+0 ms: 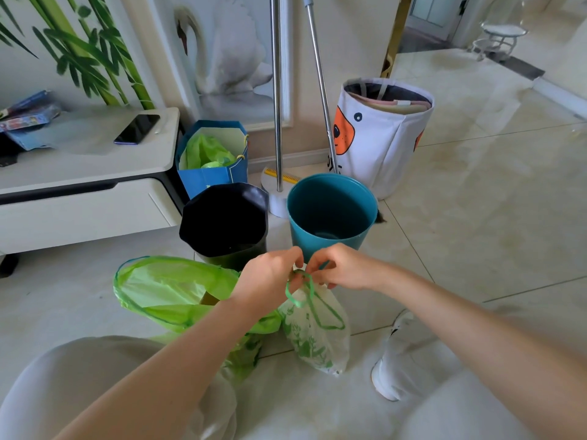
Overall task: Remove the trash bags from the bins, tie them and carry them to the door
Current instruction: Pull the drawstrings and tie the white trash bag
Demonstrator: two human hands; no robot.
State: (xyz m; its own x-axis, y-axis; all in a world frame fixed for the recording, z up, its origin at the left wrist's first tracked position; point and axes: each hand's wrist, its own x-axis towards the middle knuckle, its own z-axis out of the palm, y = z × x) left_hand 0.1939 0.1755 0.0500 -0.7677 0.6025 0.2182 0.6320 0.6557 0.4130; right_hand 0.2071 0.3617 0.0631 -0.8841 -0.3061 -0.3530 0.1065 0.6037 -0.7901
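So I'm crouched on the tile floor (476,192) with both hands at the neck of the small clear trash bag (314,331), the one with the green leafy print. My left hand (270,277) is pinched shut on the green drawstring (301,293) right at the gathered top, and my right hand (343,268) is pinching the same drawstring from the other side, fingertips nearly touching the left ones. A couple of loops of the string hang down over the front of the bag. The bag itself sits on the floor just in front of my knees, leaning a bit to the right. Immediately left of it, partly under my left forearm, is the bigger lime green trash bag (165,290), mouth wide open and not tied. Farther away are the two bins: the teal bin (330,211) just past my hands with no liner in it, and the black bin (225,217) to its left, touching the far side of the green bag. Behind those there's a blue paper bag (212,176) with more green plastic stuffed in it, a white fabric hamper (381,134) with an orange patch on the right, and two metal poles (278,90) against the wall. A phone (137,129) lies on the white cabinet (89,185) at far left.
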